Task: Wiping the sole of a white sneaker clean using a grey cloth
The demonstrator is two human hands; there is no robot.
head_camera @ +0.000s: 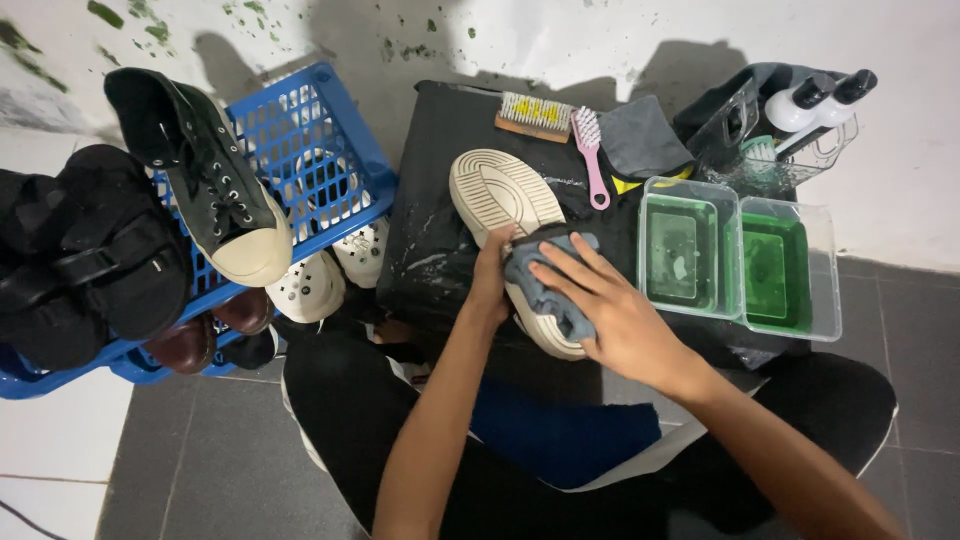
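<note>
Nearest me: right hand (615, 315) pressing grey cloth (545, 275) onto upturned cream rubber-soled shoe (505, 215); left hand (492, 275) gripping its side. Sole's long axis runs away leftward across black worktop (430, 200).

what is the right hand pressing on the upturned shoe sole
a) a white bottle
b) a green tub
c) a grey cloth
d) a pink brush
c: the right hand lies flat on a grey cloth wrapped over the beige sole of the shoe, while the left hand steadies the shoe; the pink brush lies apart on the black surface.
</note>
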